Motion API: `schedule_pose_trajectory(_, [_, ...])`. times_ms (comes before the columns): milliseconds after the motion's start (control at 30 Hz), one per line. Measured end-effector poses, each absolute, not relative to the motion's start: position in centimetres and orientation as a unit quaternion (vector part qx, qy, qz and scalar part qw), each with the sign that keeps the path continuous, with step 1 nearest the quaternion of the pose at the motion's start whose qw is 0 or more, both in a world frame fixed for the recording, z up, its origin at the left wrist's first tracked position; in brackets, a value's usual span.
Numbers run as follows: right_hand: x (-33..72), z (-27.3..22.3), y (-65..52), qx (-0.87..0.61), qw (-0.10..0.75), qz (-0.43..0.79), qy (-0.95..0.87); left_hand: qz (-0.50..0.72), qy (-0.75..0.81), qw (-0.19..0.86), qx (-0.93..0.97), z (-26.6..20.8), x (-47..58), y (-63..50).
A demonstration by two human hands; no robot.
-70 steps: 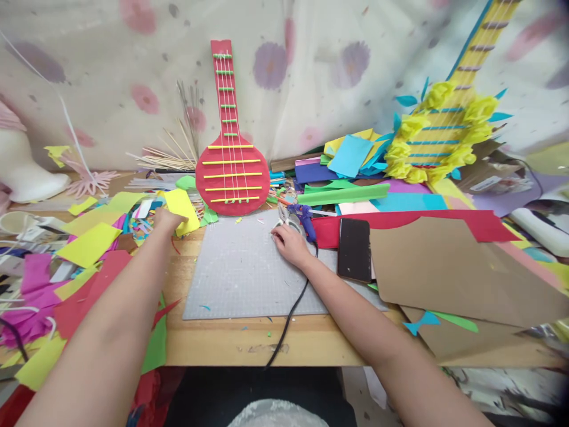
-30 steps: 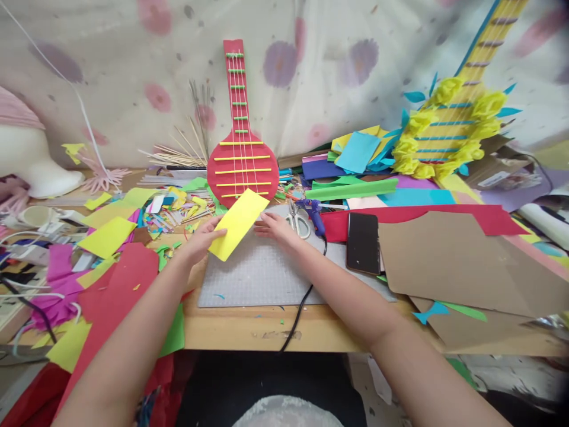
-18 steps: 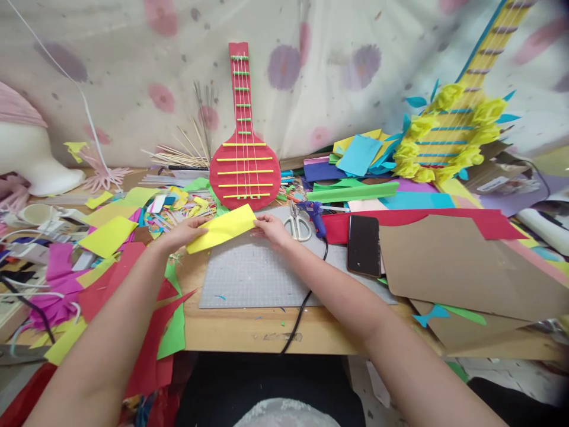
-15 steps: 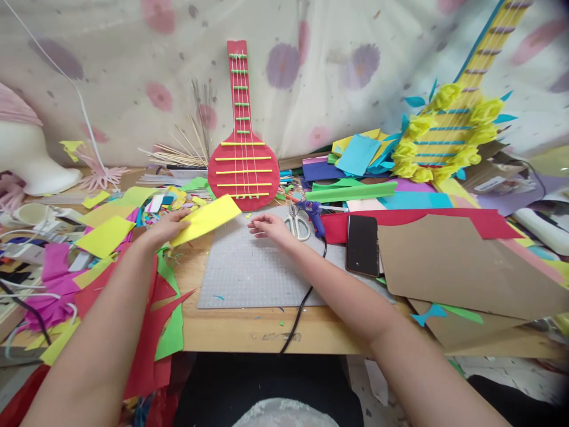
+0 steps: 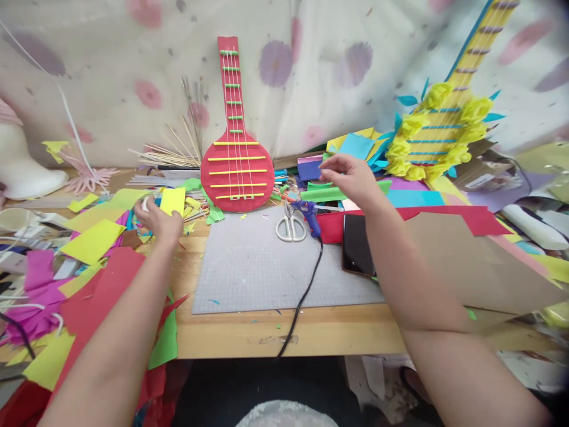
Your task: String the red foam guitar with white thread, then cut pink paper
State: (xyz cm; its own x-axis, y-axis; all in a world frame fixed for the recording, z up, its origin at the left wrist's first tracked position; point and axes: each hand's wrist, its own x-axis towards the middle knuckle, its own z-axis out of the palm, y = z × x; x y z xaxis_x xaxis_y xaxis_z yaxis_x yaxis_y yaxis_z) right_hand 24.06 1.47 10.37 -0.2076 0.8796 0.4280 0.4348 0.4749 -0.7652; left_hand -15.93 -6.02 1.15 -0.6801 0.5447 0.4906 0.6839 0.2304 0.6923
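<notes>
My left hand is over the scrap pile at the left, its fingers apart. Just behind it is a yellow foam or paper sheet, which it does not appear to grip. A small white thing shows by its fingertips; I cannot make out what it is. My right hand hovers at the back right, fingers loosely bent with nothing between them. Beyond and below it lie a green strip and a dark blue sheet. A red lute-shaped craft piece with yellow bars leans upright at the back.
White-handled scissors and a blue glue gun lie on the grey cutting mat. A black phone and brown cardboard are at the right. A yellow flowered instrument stands behind. Red scraps overhang the left.
My left hand has brought the yellow sheet left to the scrap pile and loosened its fingers. My right hand has moved from the mat up and right toward the coloured sheets. The view shifted slightly.
</notes>
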Motion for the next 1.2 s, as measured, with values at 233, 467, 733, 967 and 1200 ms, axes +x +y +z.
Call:
schedule_pose_trajectory(233, [28.0, 4.4, 4.5, -0.576, 0.084, 0.153, -0.799, -0.527, -0.711, 0.03, -0.465, -0.9, -8.1, -4.4])
schedule_pose_trajectory(467, [27.3, 3.1, 4.9, -0.552, -0.03, 0.138, -0.822, -0.557, -0.66, 0.048, -0.501, -4.0, -4.5, -4.7])
schedule_pose_trajectory(733, [27.5, 3.2, 5.6, -0.592, -0.113, 0.097, -0.792, -0.575, -0.66, 0.064, -0.479, -4.5, -5.8, -5.3])
schedule_pose_trajectory(967, [28.1, 2.8, 5.7, -0.596, -0.035, 0.055, -0.801, -0.583, -0.664, 0.052, -0.466, -4.8, -5.6, -5.0])
schedule_pose_trajectory(1200, [28.4, 2.8, 6.1, -0.584, 0.006, 0.032, -0.811, -0.583, -0.664, 0.043, -0.466, -5.0, -5.7, -4.9])
